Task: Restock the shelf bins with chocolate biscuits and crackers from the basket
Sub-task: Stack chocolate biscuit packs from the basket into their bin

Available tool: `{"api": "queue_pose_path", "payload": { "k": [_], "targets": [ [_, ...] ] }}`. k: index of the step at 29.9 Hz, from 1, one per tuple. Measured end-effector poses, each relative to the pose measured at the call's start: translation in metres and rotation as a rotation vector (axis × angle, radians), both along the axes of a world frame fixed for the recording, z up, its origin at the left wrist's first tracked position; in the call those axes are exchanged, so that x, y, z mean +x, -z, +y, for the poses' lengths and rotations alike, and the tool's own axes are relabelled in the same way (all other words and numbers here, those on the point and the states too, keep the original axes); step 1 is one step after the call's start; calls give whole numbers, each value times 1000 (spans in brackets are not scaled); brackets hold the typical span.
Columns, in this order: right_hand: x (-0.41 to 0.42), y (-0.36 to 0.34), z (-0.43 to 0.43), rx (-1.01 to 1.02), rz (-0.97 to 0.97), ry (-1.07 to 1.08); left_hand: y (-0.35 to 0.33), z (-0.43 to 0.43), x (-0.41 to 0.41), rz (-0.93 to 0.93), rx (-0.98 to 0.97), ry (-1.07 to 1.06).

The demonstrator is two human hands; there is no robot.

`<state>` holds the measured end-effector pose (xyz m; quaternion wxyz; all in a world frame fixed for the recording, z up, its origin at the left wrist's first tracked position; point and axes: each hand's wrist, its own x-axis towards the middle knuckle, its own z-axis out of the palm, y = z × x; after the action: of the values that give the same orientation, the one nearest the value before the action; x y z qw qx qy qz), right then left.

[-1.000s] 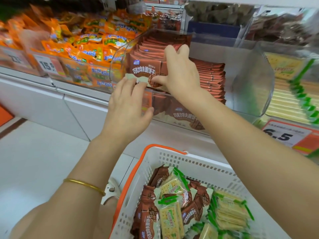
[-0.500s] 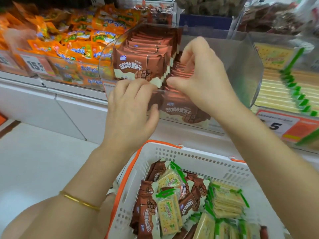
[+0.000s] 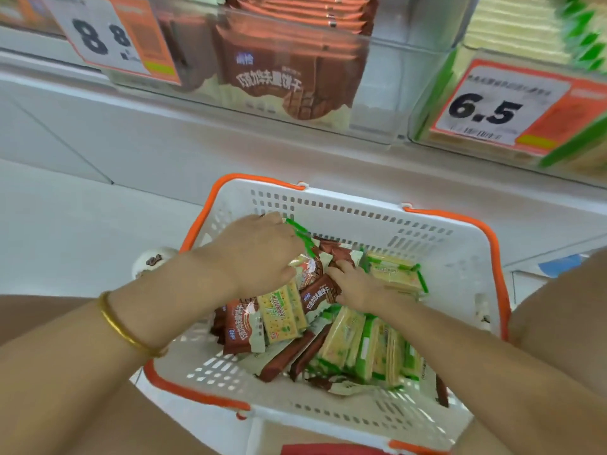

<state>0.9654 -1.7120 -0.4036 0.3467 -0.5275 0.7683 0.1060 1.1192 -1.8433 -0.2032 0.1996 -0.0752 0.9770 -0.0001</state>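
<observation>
Inside basket (image 3: 443,257), left hand (image 3: 256,254) palm-down

Looked like a shop, the snack aisle of a grocery or supermarket. Showed clear plastic bins (image 3: 377,93) along a white shelf (image 3: 197,139), stocked with rows of brown chocolate biscuits (image 3: 285,77) and, next door, green-edged crackers (image 3: 512,27), with an 8.8 price card (image 3: 108,37) and a 6.5 price card (image 3: 492,110) in orange and white on the fronts. Had a white, orange-handled shopping basket (image 3: 361,210) below, full of the same wrapped packs.
</observation>
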Motion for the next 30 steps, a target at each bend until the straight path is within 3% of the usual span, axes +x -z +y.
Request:
{"api": "queue_pose_path", "payload": {
  "k": [9,12,16,19,22,24,26,30],
  "targets": [
    [4,4,-12,-87,-115,221,11,-9,-5,-85,-8,-59],
    [-8,-32,-22,-79,-165,176,8,-12,-6,-80,60,-111],
    [-12,-124,-43,-118,-20,5,-8,-16,-9,-20,219,-213],
    [1,-205,-51,-305,12,-74,-34,-20,-11,278,232,-321],
    [18,-278,-54,-590,-29,-36,-69,-26,-3,893,187,-411],
    [24,-316,-56,-796,-90,51,-88,-38,7,1170,59,-394],
    [27,-342,-65,-1000,-144,142,-98,-54,18,1283,-33,-466],
    [31,-365,-106,-1360,-207,331,-104,-78,33,1398,1,-716]
  ]
}}
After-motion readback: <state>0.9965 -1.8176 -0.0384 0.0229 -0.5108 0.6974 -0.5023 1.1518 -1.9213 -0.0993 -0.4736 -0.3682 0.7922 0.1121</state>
